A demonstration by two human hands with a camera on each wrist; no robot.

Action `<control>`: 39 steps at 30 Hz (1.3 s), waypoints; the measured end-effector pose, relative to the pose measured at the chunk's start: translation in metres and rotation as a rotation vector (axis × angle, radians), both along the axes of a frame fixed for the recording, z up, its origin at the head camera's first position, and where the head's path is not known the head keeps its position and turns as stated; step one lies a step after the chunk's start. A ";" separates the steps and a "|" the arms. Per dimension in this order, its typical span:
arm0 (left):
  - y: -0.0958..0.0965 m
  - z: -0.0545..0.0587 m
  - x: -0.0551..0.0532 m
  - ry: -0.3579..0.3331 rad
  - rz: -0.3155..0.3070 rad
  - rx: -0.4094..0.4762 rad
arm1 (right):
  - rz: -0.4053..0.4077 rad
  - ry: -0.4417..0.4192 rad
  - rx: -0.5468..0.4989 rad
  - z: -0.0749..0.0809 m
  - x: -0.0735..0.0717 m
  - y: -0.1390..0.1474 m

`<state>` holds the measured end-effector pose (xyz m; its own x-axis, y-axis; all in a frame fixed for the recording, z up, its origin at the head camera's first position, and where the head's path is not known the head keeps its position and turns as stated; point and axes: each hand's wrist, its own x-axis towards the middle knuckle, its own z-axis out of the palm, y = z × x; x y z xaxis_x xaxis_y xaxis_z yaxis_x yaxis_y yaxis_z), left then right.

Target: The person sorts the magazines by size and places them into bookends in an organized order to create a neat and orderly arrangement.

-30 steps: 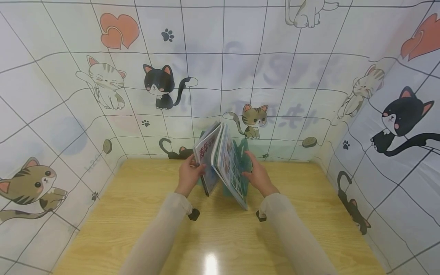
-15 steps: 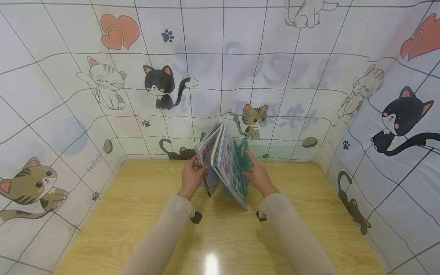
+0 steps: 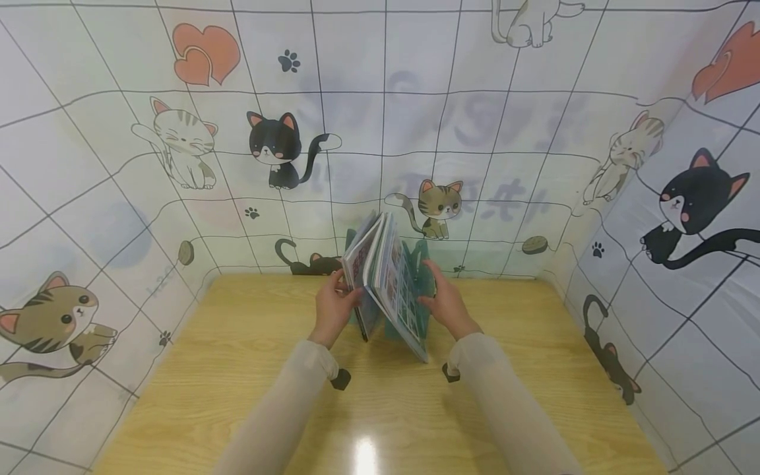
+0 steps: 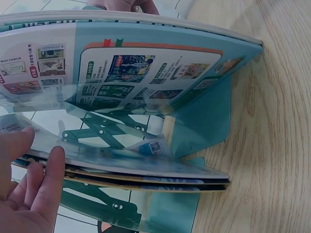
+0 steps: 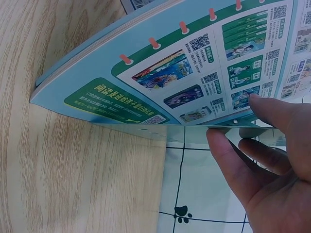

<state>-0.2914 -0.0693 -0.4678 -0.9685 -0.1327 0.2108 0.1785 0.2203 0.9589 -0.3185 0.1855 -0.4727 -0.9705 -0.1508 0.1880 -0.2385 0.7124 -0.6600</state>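
Observation:
Thin magazines stand in two leaning groups in a teal expandable bookend (image 4: 209, 121) against the back wall. My left hand (image 3: 334, 307) pinches the left magazines (image 4: 146, 167) by their front edge, thumb on the inner face. To their right, the right magazines (image 3: 394, 293) slant with their lower corner toward me. A lattice of teal bars shows between the groups in the left wrist view. My right hand (image 3: 450, 307) grips the bookend's right end plate, thumb beside the printed back cover (image 5: 170, 87) and fingers on the outside. The fingertips behind the plate are partly hidden.
Everything stands on a light wooden table (image 3: 267, 409). A cat-printed white sheet with grid lines (image 3: 356, 132) hangs behind and at both sides, close behind the bookend. Small black wrist mounts (image 3: 340, 379) sit under my cuffs.
My left hand has moved slightly right with the left magazines, narrowing the gap to the right group. Their red cover title is now turned more out of view. The right hand has stayed put.

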 end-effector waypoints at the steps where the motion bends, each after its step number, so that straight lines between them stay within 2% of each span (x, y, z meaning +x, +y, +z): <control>1: 0.000 0.000 0.000 -0.003 0.000 -0.014 | 0.004 0.000 -0.002 0.000 0.000 0.000; 8: -0.006 -0.006 0.001 0.017 0.007 -0.178 | 0.003 -0.005 0.008 0.000 0.000 0.001; 12: -0.011 -0.007 0.004 0.039 0.009 -0.208 | 0.005 -0.010 0.011 0.001 0.000 0.000; 16: -0.015 -0.007 0.010 0.089 0.015 -0.197 | 0.002 -0.020 0.011 0.001 0.000 0.000; 20: -0.018 -0.007 0.015 0.216 0.034 -0.185 | 0.000 -0.018 0.014 0.001 0.000 0.000; 25: -0.017 -0.006 0.020 0.436 0.042 -0.165 | -0.013 -0.037 0.019 0.001 -0.001 0.000; 27: -0.013 0.002 0.026 0.531 0.025 -0.164 | -0.015 -0.043 0.019 0.001 -0.001 0.000; 32: -0.003 0.018 0.033 0.731 -0.047 -0.218 | -0.008 -0.053 0.008 0.001 -0.002 0.000; 36: 0.002 0.022 0.029 0.817 -0.097 -0.278 | -0.002 -0.055 0.006 0.003 -0.001 0.001; 39: 0.005 0.024 0.027 0.829 -0.107 -0.315 | 0.001 -0.055 0.001 0.003 -0.001 0.001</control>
<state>-0.2641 -0.0646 -0.4438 -0.4927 0.1319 0.8602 0.8222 0.3943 0.4105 -0.3191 0.1867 -0.4697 -0.9793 -0.1519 0.1337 -0.2023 0.7132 -0.6712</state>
